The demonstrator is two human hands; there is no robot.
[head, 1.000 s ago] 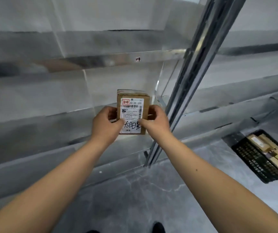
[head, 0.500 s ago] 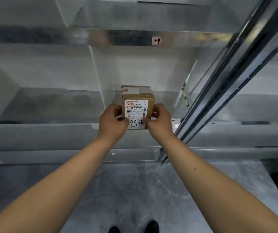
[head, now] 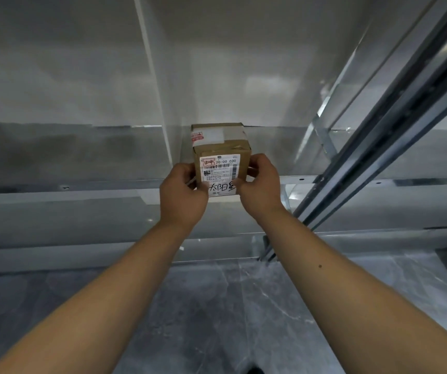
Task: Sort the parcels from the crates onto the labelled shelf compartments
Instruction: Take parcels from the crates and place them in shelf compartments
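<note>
Our left hand [head: 183, 197] and right hand [head: 260, 187] both grasp the parcel [head: 221, 155] at the shelf [head: 95, 183] edge. We should slide it in level, label outward

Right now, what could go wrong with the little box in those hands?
The box could slip: the left hand and right hand pinch only its lower end. It is near the front edge of the shelf, so let go too soon and it might drop to the floor. No shelf tag shows here, so it could land in the wrong slot.
</note>
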